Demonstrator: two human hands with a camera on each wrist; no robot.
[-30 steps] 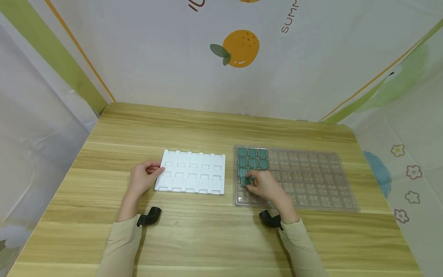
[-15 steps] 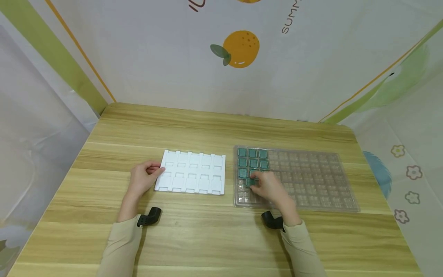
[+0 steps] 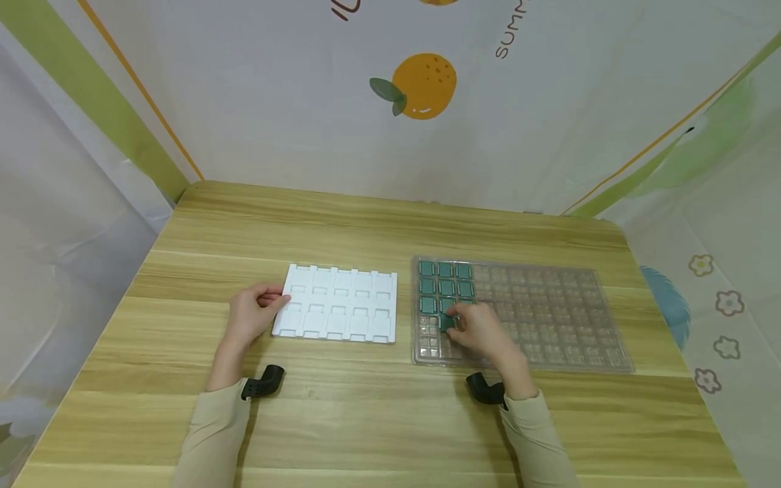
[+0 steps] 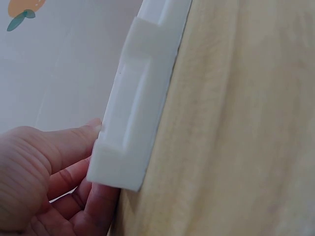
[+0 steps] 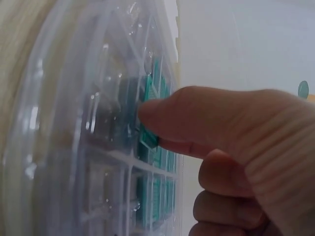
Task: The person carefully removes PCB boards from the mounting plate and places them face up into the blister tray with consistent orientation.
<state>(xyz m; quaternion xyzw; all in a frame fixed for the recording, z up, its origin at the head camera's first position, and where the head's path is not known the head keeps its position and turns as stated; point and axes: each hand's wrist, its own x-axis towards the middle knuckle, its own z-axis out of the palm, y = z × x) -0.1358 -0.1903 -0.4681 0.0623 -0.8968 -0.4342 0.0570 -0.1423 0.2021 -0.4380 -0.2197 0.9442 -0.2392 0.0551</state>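
Observation:
My left hand [image 3: 251,315] grips the left edge of a white plastic tray [image 3: 338,324] with shallow recesses; in the left wrist view the thumb lies at the rim and fingers curl underneath. My right hand [image 3: 486,333] pinches a small green circuit board [image 3: 446,322] between thumb and forefinger, over the left part of a clear compartment tray [image 3: 549,322]. Close up in the right wrist view, the green circuit board [image 5: 148,138] stands tilted at the pockets, partly covered by the thumb. Behind the fingertips, several more green boards [image 3: 447,288] lie in pockets.
Both trays rest on a wood-grain table [image 3: 360,420], the white one left of the clear one with a narrow gap between. Black wrist mounts [image 3: 265,381] jut inward from both forearms. A printed curtain [image 3: 293,122] hangs behind the table's far edge.
My right hand has shifted a little to the right with the green circuit board, from the clear tray's leftmost column to the second one. My left hand and the white tray stay put.

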